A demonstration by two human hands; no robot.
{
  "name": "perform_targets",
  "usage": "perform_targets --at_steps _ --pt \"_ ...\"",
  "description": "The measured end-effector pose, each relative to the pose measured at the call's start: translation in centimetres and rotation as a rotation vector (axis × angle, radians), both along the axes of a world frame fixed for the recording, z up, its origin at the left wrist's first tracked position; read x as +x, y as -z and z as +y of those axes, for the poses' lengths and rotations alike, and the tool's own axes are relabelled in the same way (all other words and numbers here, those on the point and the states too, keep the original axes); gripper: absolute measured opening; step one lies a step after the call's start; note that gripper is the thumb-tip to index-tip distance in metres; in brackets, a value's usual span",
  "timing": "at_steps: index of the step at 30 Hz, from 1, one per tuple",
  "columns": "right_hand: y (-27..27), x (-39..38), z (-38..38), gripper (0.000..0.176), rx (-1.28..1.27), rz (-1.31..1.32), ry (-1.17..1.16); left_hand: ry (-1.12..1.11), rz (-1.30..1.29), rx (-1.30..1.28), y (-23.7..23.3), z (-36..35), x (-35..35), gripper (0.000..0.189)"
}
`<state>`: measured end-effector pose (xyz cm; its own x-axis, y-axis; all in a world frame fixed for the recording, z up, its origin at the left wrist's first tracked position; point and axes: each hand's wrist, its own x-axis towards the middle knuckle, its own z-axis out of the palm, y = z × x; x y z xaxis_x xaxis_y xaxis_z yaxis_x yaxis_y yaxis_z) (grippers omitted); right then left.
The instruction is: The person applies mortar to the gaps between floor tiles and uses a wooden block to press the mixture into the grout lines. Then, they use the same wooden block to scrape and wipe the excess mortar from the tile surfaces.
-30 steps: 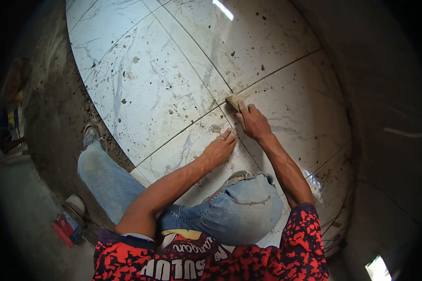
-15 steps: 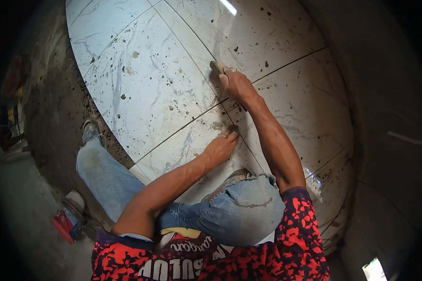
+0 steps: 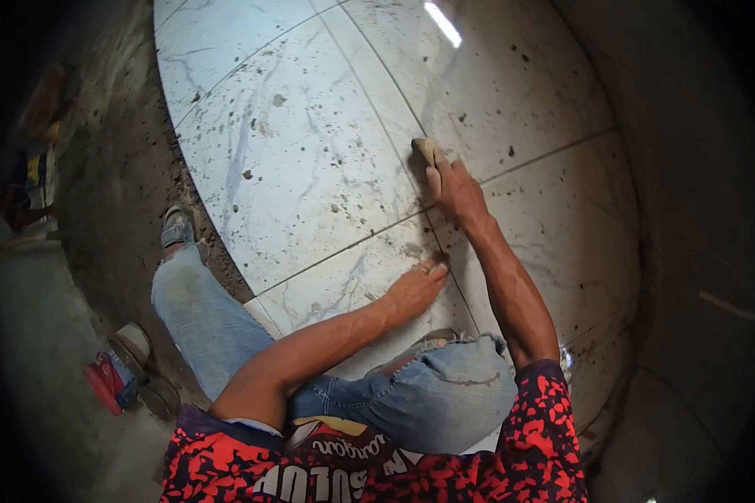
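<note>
My right hand [image 3: 461,193] is wrapped round a small tan block-like tool [image 3: 425,150], whose front end points away along a joint between two marbled white tiles [image 3: 310,159]. Closer to my body, my left hand [image 3: 417,289] rests low over the tiles, a ring on one finger. Its fingertips are together beside the dark joint near the tile corners, at a small dark lump [image 3: 441,258]; whether they grip it I cannot make out. Dark crumbs of dirt are scattered over the tiles.
Bare soil [image 3: 117,184] borders the tiles on the left. Slippers [image 3: 132,345] and a red and blue item [image 3: 105,384] lie at the lower left. My sandalled foot [image 3: 178,226] is on the soil edge. Part of another person [image 3: 17,208] shows at the far left.
The whole view has shifted, so the tiles and both hands appear lower and further right. My right hand keeps its hold on the tool, and both hands stay near the same joints.
</note>
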<state>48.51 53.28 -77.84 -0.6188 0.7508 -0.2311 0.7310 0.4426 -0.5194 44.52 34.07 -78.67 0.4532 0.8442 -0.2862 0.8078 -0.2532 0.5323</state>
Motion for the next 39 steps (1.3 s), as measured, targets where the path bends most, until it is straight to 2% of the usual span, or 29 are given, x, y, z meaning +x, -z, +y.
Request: perform_targets --at_steps 1,3,4,6,7,8,9,10,11,13,15,17,19,20,22,23,24,26,27,29,31,32,33,34,35,37,39 --pt "-0.2 -1.3 1.0 0.048 0.003 0.008 -0.017 -0.017 0.008 0.003 -0.1 0.0 -0.2 0.035" --pt "-0.6 -3.8 3.3 0.048 -0.015 0.001 -0.04 -0.079 -0.155 -0.14 -1.3 1.2 -1.2 0.033" --pt "-0.8 -5.2 4.1 0.046 -0.032 -0.013 -0.03 -0.177 -0.136 -0.442 -1.9 3.0 -2.2 0.032" --pt "-0.3 -7.8 5.9 0.046 -0.024 -0.005 -0.045 -0.479 -0.139 -0.335 -2.1 5.3 -6.1 0.034" --pt "-0.2 -9.2 7.0 0.046 -0.012 0.0 -0.039 -0.688 -0.223 -0.151 -2.8 6.3 -9.1 0.037" --pt "-0.3 -10.8 7.8 0.046 -0.029 -0.013 -0.012 -0.728 0.035 0.033 -2.6 7.3 -11.8 0.052" --pt "-0.2 -12.4 9.1 0.046 -0.036 -0.026 -0.008 -0.756 0.294 0.039 -3.1 7.9 -14.7 0.073" --pt "0.1 -14.1 10.5 0.046 -0.021 -0.023 -0.034 -0.828 0.371 -0.157 -4.0 8.8 -17.6 0.091" --pt "0.3 -16.1 12.0 0.047 -0.006 -0.019 -0.064 -0.842 0.405 -0.238 -2.6 8.2 -20.0 0.102" --pt "-0.3 -20.8 14.8 0.044 0.012 0.062 -0.078 -0.743 0.38 -0.403 -4.0 8.1 -23.0 0.108" --pt "1.5 -25.7 19.0 0.043 0.067 0.04 -0.076 -0.695 0.393 -0.443 -4.0 8.9 -23.9 0.109" --pt "-0.3 -29.0 22.1 0.028 0.078 -0.082 -0.235 -0.647 0.4 -0.489 -3.2 8.8 -23.9 0.11" --pt "-4.3 -28.3 21.2 0.03 -0.02 -0.126 -0.213 -0.688 0.381 -0.429 -2.4 8.8 -24.1 0.112" --pt "-4.7 -27.8 20.8 0.03 -0.187 -0.326 -0.13 -0.682 0.378 -0.428 -2.6 8.9 -24.2 0.111" --pt "-0.8 -21.4 19.6 0.046 -0.085 -0.263 -0.29 -0.662 0.365 -0.426 -2.6 8.8 -24.2 0.111" --pt "-3.5 -18.0 16.2 0.05 -0.229 -0.288 -0.195 -0.657 0.382 -0.4 -2.5 8.9 -24.4 0.112" --pt "-4.3 -14.3 13.1 0.052 -0.244 -0.333 -0.122 -0.644 0.388 -0.417 -2.5 9.0 -24.6 0.11" --pt "-7.0 -6.5 6.9 0.051 -0.45 -0.409 0.023 -0.596 0.353 -0.435 -3.1 9.0 -25.5 0.109" --pt "-7.2 -2.9 4.3 0.048 -0.463 -0.649 -0.025 -0.567 0.329 -0.443 -3.5 9.0 -26.0 0.108" --pt "-8.7 2.7 -1.0 0.046 -0.621 -0.735 0.048 -0.537 0.295 -0.464 -4.3 9.0 -27.2 0.104" --pt "-9.8 4.7 -4.9 0.046 -0.603 -0.514 0.464 -0.401 0.224 -0.541 -4.0 9.1 -29.7 0.1" --pt "-13.2 1.3 -4.8 0.043 -0.791 -0.506 0.74 -0.376 0.186 -0.553 -3.6 9.0 -31.1 0.095" --pt "-12.7 1.2 -6.2 0.043 -0.813 -0.515 0.758 -0.366 0.086 -0.564 -4.1 9.5 -32.9 0.088" --pt "-11.3 1.5 -6.6 0.041 -0.817 -0.305 0.861 -0.368 -0.215 -0.362 -1.3 7.4 -35.7 0.081" --pt "-10.0 1.4 -6.8 0.039 -0.809 -0.094 0.955 -0.462 -0.242 -0.442 -3.0 7.3 -37.1 0.073" --pt "-10.1 -2.5 -5.7 0.036 -0.921 0.143 1.139 -0.57 -0.168 -0.489 -4.9 4.8 -40.4 0.067" --pt "-7.7 -3.8 -5.3 0.036 -0.88 0.203 1.268 -0.643 -0.174 -0.555 -4.3 -0.5 -44.7 0.065"
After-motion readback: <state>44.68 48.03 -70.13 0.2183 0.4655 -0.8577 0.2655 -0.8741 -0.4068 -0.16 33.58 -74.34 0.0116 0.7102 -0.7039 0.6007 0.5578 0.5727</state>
